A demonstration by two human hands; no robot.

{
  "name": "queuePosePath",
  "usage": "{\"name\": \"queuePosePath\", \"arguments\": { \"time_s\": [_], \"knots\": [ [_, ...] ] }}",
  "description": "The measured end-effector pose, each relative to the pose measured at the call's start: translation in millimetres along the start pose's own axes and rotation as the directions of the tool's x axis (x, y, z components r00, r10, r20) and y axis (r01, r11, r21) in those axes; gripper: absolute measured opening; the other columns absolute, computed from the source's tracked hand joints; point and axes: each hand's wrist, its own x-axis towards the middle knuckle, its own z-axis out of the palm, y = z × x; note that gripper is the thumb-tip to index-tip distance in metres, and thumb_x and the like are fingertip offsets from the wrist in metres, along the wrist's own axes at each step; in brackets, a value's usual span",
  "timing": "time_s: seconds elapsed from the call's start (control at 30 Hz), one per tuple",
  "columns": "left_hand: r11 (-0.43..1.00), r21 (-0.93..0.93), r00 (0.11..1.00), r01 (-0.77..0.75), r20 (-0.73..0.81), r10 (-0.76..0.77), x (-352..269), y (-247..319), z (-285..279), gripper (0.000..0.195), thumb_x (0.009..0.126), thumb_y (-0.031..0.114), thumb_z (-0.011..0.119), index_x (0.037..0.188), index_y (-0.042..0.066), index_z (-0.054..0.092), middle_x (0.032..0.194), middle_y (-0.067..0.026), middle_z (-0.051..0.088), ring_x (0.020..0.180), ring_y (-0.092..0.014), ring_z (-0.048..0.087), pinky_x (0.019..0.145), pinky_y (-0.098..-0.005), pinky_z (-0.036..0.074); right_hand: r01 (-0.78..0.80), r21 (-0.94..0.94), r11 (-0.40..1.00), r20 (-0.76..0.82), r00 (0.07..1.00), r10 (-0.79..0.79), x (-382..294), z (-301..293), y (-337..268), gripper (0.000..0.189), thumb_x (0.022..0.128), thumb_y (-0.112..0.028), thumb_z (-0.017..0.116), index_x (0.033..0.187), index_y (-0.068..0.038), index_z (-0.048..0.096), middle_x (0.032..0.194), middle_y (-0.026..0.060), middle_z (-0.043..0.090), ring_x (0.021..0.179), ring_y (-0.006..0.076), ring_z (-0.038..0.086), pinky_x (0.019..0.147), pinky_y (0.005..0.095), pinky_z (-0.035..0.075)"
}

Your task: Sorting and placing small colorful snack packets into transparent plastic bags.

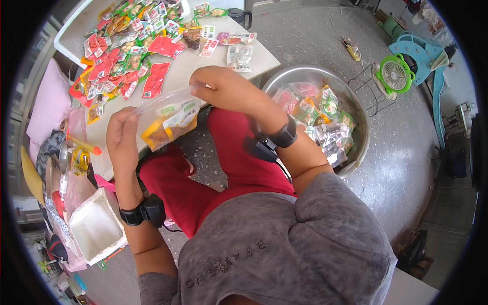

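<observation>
A clear plastic bag (169,110) hangs between my hands over the near edge of the white table (263,61), with small food packets, orange and white, inside it. My left hand (124,133) pinches one upper corner between thumb and fingers. The other upper corner is gripped by my right hand (225,87). Beyond the bag, many small sealed food packets (129,57), red, green and orange, lie heaped on the table and partly in a white tray (59,40). Red packets (156,80) and a silvery one (240,58) lie apart from the heap.
On the right, a large metal basin (364,148) holds many bagged packets. A white foam box (95,225) stands at the lower left. Past the basin are a green fan (394,73) and a blue plastic chair (417,49). A dark jug (240,17) stands behind the table corner.
</observation>
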Motion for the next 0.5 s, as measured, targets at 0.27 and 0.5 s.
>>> {"name": "queuePosePath", "arguments": {
  "time_s": [0.27, 0.5],
  "knots": [
    [0.984, -0.101, 0.951, 0.147, 0.287, -0.112, -41.6, 2.7, 21.6, 0.008, 0.078, 0.009, 0.044, 0.078, 0.001, 0.046, 0.082, -0.0058, 0.049, 0.075, -0.01, 0.043, 0.069, -0.0213, 0.034, -0.062, 0.21, 0.976, 0.258, 0.966, 0.006, -52.4, 12.6, -17.3, 0.014, 0.069, -0.015, 0.048, 0.074, -0.002, 0.049, 0.067, 0.0144, 0.051, 0.065, 0.03, 0.05, 0.058, 0.036, 0.038],
    [0.973, -0.161, 0.948, 0.163, 0.299, -0.109, -41.0, -21.9, 30.4, 0.01, 0.078, 0.009, 0.044, 0.083, 0.001, 0.046, 0.082, -0.0057, 0.049, 0.076, -0.01, 0.044, 0.071, -0.0215, 0.035, -0.094, 0.029, 0.995, 0.246, 0.966, 0.084, -64.8, -32.8, -7.8, 0.011, 0.072, -0.011, 0.047, 0.075, -0.001, 0.048, 0.067, 0.0129, 0.048, 0.065, 0.0283, 0.047, 0.057, 0.0336, 0.037]
  ]
}}
